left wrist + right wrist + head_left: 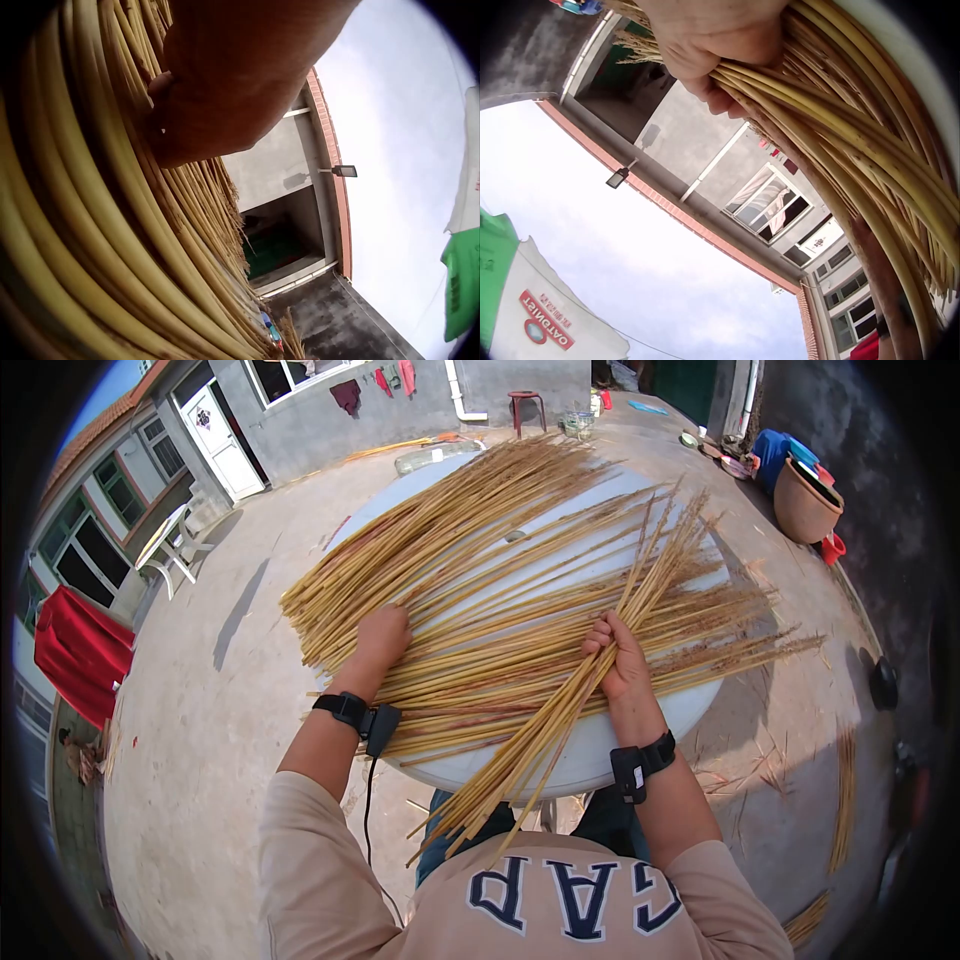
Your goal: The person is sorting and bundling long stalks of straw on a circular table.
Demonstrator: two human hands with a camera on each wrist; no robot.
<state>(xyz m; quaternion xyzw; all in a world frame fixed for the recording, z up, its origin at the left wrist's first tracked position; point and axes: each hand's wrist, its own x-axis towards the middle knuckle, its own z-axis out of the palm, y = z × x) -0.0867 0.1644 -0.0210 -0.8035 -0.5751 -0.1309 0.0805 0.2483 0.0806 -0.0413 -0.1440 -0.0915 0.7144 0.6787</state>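
My right hand (622, 656) grips a bundle of dried reed stalks (545, 722), fingers curled round it. The cut ends of this bundle slant down past the near table edge toward my lap, and its feathery tips point away from me. In the right wrist view the held stalks (855, 142) fan out below the hand (720, 37). My left hand (384, 636) is down among the loose stalks (470, 670) on the table, its fingers curled in at them; the fingertips are hidden. Beyond it lies a thicker pile of stalks (430, 540), feathery ends to the far right.
The stalks lie across a round pale table (590, 768). More stalks (845, 800) are on the ground at right. Clay pot (806, 505) and blue tub (768, 458) stand by the right wall. A red cloth (80, 652) and a white table (168, 550) are at left.
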